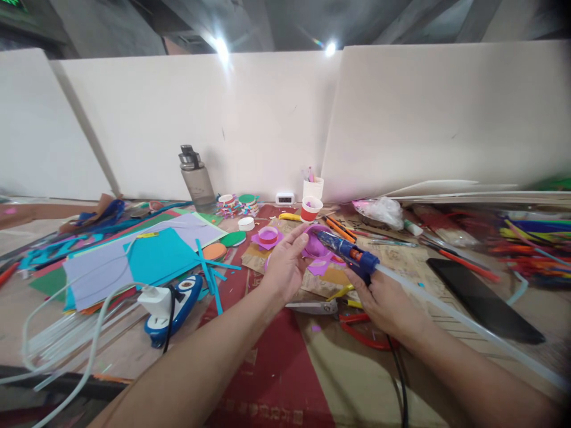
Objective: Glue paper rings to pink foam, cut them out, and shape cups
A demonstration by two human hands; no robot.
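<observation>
My left hand (285, 261) is closed round a purple paper cup (316, 246), held tilted just above the table with its mouth facing right. My right hand (383, 300) grips a blue glue gun (352, 254) whose nozzle points into the cup's mouth. A long clear glue stick (468, 324) sticks out of the gun's back toward the lower right. A purple paper scrap (319, 267) lies under the cup.
A second purple cup on a purple sheet (267, 235), a red cup (310, 209), a white cup with pens (313, 188), a grey bottle (196, 178), coloured paper sheets (147, 255), a power strip (172, 303), red-handled scissors (361, 330) and a black phone (484, 300) crowd the table.
</observation>
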